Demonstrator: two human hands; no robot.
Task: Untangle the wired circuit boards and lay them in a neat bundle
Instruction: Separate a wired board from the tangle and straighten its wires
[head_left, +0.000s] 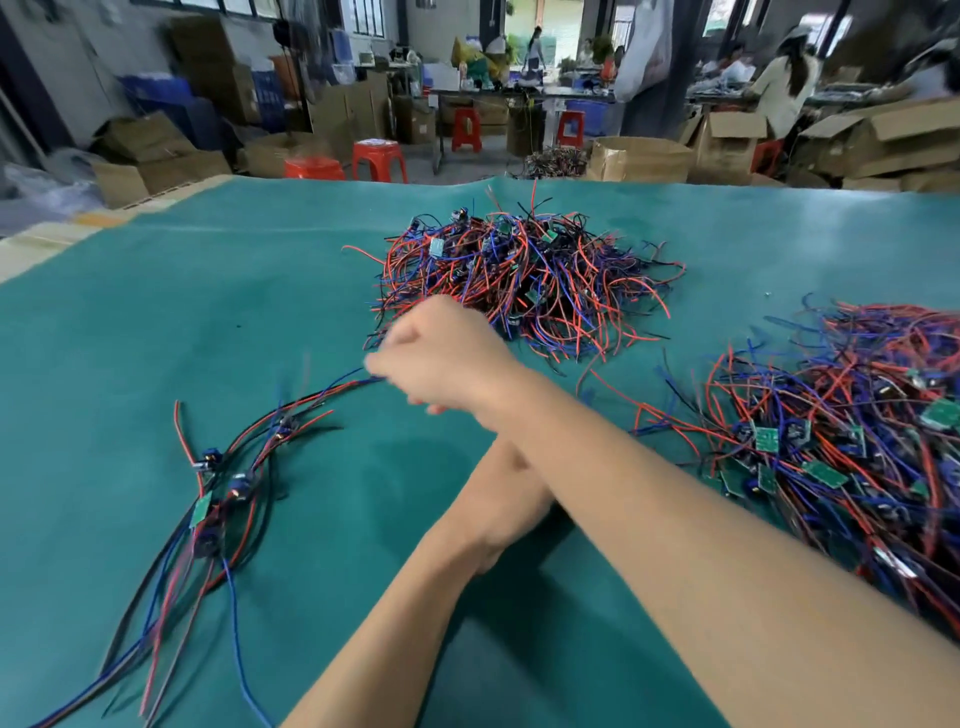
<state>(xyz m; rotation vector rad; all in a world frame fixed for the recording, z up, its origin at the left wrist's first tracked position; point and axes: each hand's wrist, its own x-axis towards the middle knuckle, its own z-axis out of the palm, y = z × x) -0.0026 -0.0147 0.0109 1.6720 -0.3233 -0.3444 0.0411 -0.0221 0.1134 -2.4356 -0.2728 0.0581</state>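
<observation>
On the left of the green mat lies a loose strand of wired circuit boards, red, blue and black leads fanning toward the near edge, with a small green board and a few dark round parts among them. Its far end runs up to the right hand, which has crossed over to the left side; the fingers are curled and seem to pinch the wire ends, though blur hides the fingertips. Beneath that forearm, the left hand sits low over the mat near the centre, mostly covered by the arm above, so I cannot tell how its fingers lie or whether it holds anything.

Beyond the right hand, at the far middle of the mat, sits a tangled heap of the same wires and boards. On the right is a second, wider pile, many green boards showing in it, reaching the right edge.

Past the table stand red stools and cardboard boxes.
</observation>
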